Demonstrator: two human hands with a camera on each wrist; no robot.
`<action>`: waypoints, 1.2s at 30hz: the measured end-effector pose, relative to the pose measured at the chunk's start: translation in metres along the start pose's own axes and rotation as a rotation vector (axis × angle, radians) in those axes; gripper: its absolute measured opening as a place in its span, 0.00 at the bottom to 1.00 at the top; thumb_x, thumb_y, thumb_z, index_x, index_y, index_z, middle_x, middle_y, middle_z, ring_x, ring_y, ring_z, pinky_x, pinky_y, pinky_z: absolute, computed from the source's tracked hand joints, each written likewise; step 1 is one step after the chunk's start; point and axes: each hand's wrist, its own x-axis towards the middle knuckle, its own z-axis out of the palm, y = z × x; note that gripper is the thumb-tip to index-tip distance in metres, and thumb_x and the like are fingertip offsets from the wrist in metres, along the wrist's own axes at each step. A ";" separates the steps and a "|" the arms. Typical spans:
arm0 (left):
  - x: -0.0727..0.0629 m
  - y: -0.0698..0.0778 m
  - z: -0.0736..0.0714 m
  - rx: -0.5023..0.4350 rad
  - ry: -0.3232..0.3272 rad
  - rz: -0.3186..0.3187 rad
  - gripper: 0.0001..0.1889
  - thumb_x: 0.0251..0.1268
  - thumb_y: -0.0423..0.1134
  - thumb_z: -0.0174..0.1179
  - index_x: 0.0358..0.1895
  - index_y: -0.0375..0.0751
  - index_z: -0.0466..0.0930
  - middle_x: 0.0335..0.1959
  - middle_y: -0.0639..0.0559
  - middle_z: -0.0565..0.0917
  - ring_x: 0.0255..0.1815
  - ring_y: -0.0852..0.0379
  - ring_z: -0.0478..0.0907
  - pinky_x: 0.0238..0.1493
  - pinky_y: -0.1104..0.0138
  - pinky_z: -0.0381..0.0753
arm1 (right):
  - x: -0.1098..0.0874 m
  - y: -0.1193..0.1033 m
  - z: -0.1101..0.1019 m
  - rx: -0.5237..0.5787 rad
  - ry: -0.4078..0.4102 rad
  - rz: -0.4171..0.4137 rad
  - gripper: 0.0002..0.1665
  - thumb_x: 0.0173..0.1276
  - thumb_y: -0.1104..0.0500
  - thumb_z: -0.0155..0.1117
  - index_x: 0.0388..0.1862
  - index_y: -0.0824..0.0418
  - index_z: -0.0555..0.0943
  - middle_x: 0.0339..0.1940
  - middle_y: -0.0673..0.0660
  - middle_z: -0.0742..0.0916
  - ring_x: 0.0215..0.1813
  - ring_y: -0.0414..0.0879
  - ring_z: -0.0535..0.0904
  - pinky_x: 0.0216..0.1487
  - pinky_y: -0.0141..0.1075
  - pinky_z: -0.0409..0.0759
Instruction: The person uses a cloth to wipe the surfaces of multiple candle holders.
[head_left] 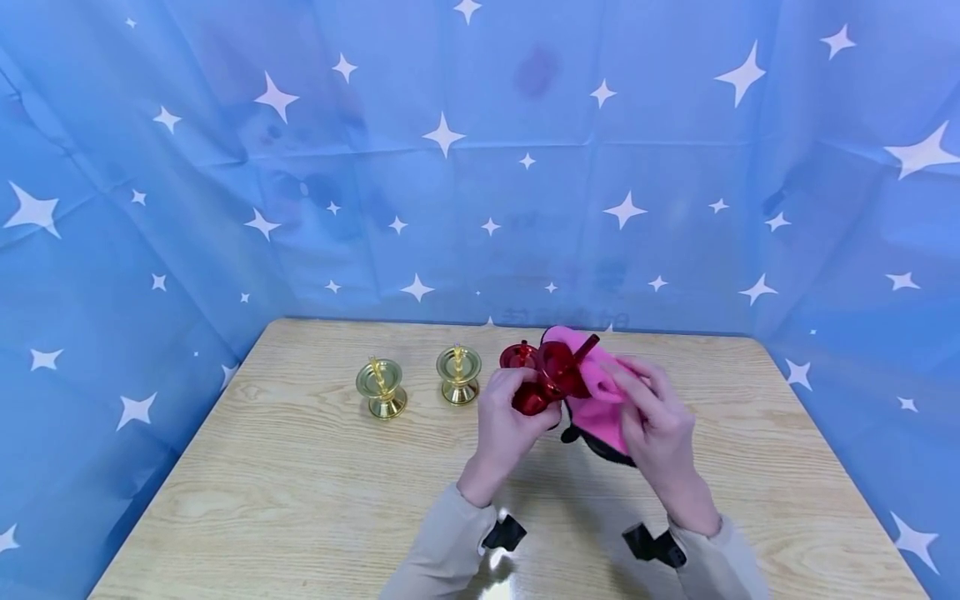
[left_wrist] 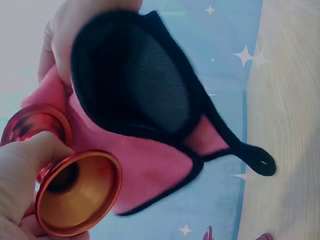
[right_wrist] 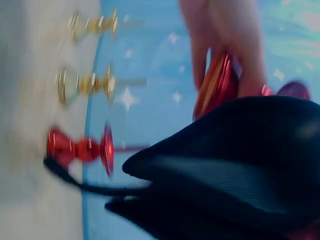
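Left hand [head_left: 504, 425] curled round glossy red flared holder [head_left: 553, 385], tilted above worktop [head_left: 300, 500] near far edge; right hand [head_left: 662, 427] pinches black-trimmed pink fabric [head_left: 600, 423] beside it; shiny gold holders [head_left: 460, 392] nearer left edge.

My holder [head_left: 555, 375] is gleaming red (its base [left_wrist: 82, 200] is showing orange-gold inside), my cloth [head_left: 597, 418] is showing pink edged with black, two holders [head_left: 460, 392] [head_left: 387, 405] are shining gold, pale grain is streaking the bench [head_left: 315, 500], white stars [head_left: 442, 135] are dotting the blue backdrop [head_left: 487, 179].
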 end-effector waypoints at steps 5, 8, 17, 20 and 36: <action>-0.001 -0.002 0.000 -0.029 -0.046 0.026 0.13 0.36 0.32 0.70 0.31 0.36 0.80 0.29 0.49 0.83 0.34 0.53 0.76 0.36 0.71 0.75 | 0.007 0.013 -0.002 -0.144 -0.041 -0.102 0.16 0.68 0.62 0.48 0.36 0.65 0.85 0.35 0.68 0.80 0.33 0.60 0.73 0.28 0.38 0.68; -0.001 -0.001 0.001 -0.016 -0.039 0.031 0.14 0.35 0.31 0.70 0.31 0.36 0.79 0.29 0.49 0.83 0.34 0.53 0.76 0.36 0.70 0.76 | 0.005 0.016 -0.003 -0.193 -0.127 -0.161 0.17 0.70 0.61 0.47 0.36 0.63 0.85 0.33 0.67 0.79 0.33 0.59 0.73 0.26 0.43 0.71; -0.004 -0.001 0.007 0.148 -0.001 0.062 0.16 0.30 0.31 0.70 0.31 0.37 0.79 0.29 0.50 0.83 0.35 0.53 0.75 0.36 0.68 0.77 | -0.003 0.001 -0.003 -0.187 -0.204 -0.072 0.13 0.51 0.69 0.53 0.30 0.66 0.85 0.30 0.61 0.77 0.30 0.53 0.70 0.21 0.39 0.68; -0.006 -0.002 0.008 0.170 -0.001 0.062 0.16 0.30 0.30 0.70 0.31 0.38 0.79 0.29 0.50 0.82 0.36 0.54 0.74 0.37 0.68 0.77 | -0.004 -0.007 -0.006 -0.149 -0.219 0.003 0.13 0.46 0.71 0.56 0.30 0.66 0.85 0.30 0.61 0.78 0.30 0.50 0.70 0.24 0.37 0.67; -0.005 -0.008 0.007 -0.013 0.011 0.081 0.16 0.34 0.30 0.70 0.34 0.36 0.80 0.31 0.49 0.84 0.37 0.52 0.76 0.42 0.68 0.75 | 0.000 -0.001 -0.010 -0.011 -0.118 -0.010 0.18 0.60 0.64 0.47 0.27 0.65 0.85 0.30 0.64 0.77 0.24 0.40 0.62 0.24 0.22 0.57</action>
